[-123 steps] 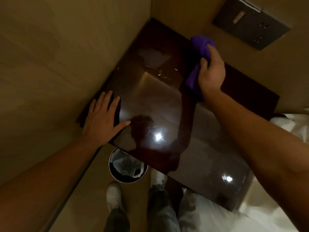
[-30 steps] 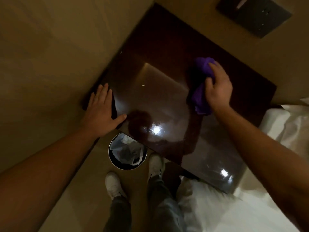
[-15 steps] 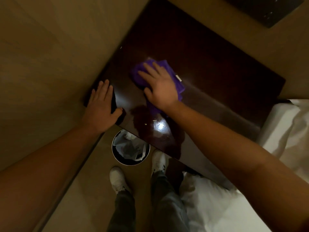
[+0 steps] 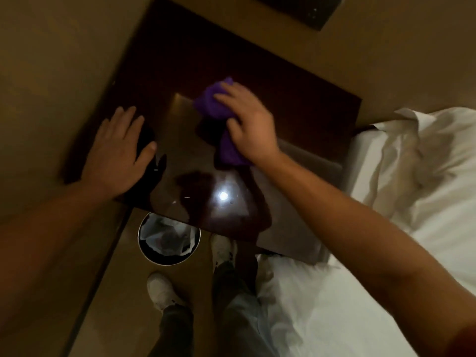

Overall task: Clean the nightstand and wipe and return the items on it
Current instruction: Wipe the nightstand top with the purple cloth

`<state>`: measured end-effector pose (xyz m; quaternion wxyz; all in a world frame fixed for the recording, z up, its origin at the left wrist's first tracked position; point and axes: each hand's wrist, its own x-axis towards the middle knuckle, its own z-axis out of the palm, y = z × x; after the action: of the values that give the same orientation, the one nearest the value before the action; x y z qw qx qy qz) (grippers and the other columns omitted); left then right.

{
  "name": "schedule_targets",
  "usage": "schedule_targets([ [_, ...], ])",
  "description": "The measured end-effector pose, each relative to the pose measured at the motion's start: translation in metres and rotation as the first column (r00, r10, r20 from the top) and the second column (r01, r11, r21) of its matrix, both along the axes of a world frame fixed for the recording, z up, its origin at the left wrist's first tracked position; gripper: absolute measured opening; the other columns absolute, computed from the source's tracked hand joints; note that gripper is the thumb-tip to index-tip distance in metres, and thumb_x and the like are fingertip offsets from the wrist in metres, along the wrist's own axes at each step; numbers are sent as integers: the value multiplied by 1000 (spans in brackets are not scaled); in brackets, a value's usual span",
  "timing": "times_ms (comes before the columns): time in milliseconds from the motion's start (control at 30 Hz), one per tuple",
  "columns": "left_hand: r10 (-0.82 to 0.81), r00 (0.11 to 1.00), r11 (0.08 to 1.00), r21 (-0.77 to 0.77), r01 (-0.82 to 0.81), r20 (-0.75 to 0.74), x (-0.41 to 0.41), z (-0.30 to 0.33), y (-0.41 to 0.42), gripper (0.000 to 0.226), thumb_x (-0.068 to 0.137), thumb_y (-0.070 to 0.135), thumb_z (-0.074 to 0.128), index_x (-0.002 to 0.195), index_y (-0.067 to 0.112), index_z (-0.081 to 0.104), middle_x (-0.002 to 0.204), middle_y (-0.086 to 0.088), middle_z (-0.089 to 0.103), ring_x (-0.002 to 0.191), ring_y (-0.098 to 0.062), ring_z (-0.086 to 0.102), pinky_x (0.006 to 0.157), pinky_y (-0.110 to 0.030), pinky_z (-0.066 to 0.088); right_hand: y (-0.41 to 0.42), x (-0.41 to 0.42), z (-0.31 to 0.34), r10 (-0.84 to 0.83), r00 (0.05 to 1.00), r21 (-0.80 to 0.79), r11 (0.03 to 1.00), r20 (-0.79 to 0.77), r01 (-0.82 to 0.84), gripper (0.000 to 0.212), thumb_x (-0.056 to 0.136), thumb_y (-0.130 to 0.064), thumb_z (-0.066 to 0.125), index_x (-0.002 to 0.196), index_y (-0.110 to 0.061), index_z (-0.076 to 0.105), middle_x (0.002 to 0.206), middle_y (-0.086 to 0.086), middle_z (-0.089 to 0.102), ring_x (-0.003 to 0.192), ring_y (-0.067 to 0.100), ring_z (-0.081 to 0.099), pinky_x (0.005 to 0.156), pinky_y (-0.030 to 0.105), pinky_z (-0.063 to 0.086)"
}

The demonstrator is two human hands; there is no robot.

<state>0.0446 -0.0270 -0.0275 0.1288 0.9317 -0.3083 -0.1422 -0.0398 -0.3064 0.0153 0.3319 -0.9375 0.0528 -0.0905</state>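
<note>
The dark glossy nightstand (image 4: 288, 83) fills the middle of the view, its top bare of items. My right hand (image 4: 248, 124) presses a bunched purple cloth (image 4: 213, 105) flat on the middle of the top. My left hand (image 4: 117, 153) lies flat with fingers spread on the nightstand's front left corner, holding nothing. A bright lamp reflection shines on the wood near the front edge.
A round black waste bin (image 4: 168, 239) with crumpled paper stands on the floor under the front edge, beside my white shoes (image 4: 161, 291). A bed with white sheets (image 4: 412, 191) borders the right side. A dark wall panel (image 4: 309, 11) is above. Beige walls close the left and back.
My right hand swept the cloth from the right side to the left middle, then back toward the centre. My left hand has stayed planted on the corner.
</note>
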Motion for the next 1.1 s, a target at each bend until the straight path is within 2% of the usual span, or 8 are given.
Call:
schedule_targets([
  [100, -59, 998, 998, 2, 59, -5, 10, 3, -52, 73, 101, 56, 23, 158, 10, 26, 169, -13, 14, 157, -32, 7, 126, -51, 9, -89, -11, 5, -183, 982, -123, 976, -39, 177, 52, 83, 0, 59, 134, -5, 66, 148, 16, 57, 143, 36, 48, 124, 40, 31],
  [267, -53, 999, 995, 90, 53, -7, 29, -7, -120, 63, 106, 52, 31, 161, 24, 18, 170, -11, 5, 157, -31, 0, 125, -51, 4, -218, -37, -14, -355, 913, -272, 916, -201, 296, 57, 87, -4, 52, 144, -10, 58, 157, 13, 48, 149, 35, 39, 126, 36, 23],
  [400, -8, 998, 973, 231, 23, -65, 35, -20, -133, 65, 105, 55, 30, 162, 28, 14, 171, -10, 0, 157, -32, -4, 125, -54, 4, -252, -58, -42, -407, 865, -354, 887, -294, 297, 57, 97, -30, 50, 153, -21, 48, 162, 10, 41, 150, 39, 33, 125, 44, 24],
  [533, -6, 999, 971, 237, 18, -48, 30, -26, -131, 67, 105, 54, 33, 162, 31, 8, 171, -10, -3, 157, -33, -5, 125, -55, 3, -221, -64, -58, -411, 877, -354, 882, -249, 312, 60, 93, -30, 52, 152, -24, 49, 164, 9, 38, 153, 43, 26, 125, 49, 25],
  [700, -11, 996, 978, 206, 29, -86, 35, -21, -132, 56, 109, 40, 33, 162, 28, 17, 170, -13, 3, 157, -35, -1, 125, -55, 5, -126, -70, -60, -178, 955, -303, 947, -237, 101, 61, 86, -25, 61, 146, -21, 57, 160, 10, 44, 152, 43, 31, 122, 57, 26],
  [800, -9, 989, 985, 167, 34, -149, 42, -16, -128, 52, 110, 30, 33, 161, 25, 23, 170, -12, 5, 157, -34, 1, 126, -52, 5, -57, -72, -60, -50, 968, -247, 969, -244, -12, 65, 80, -23, 69, 145, -21, 59, 159, 9, 46, 151, 43, 32, 122, 61, 24],
  [1000, 7, 970, 992, 123, 23, -243, 49, -2, -109, 49, 111, 30, 32, 157, 13, 33, 169, -9, 13, 157, -32, 6, 127, -44, 6, 43, -83, -63, 75, 962, -215, 967, -261, -134, 69, 79, -23, 73, 146, -23, 58, 160, 7, 45, 152, 41, 32, 125, 59, 19],
  [1100, 0, 975, 996, 86, 19, -221, 42, 2, -87, 54, 110, 33, 33, 159, 12, 27, 168, -11, 18, 156, -32, 9, 127, -44, 8, 75, -88, -62, 120, 952, -195, 964, -282, -180, 63, 87, -25, 65, 149, -25, 55, 163, 5, 40, 154, 37, 27, 126, 56, 15],
])
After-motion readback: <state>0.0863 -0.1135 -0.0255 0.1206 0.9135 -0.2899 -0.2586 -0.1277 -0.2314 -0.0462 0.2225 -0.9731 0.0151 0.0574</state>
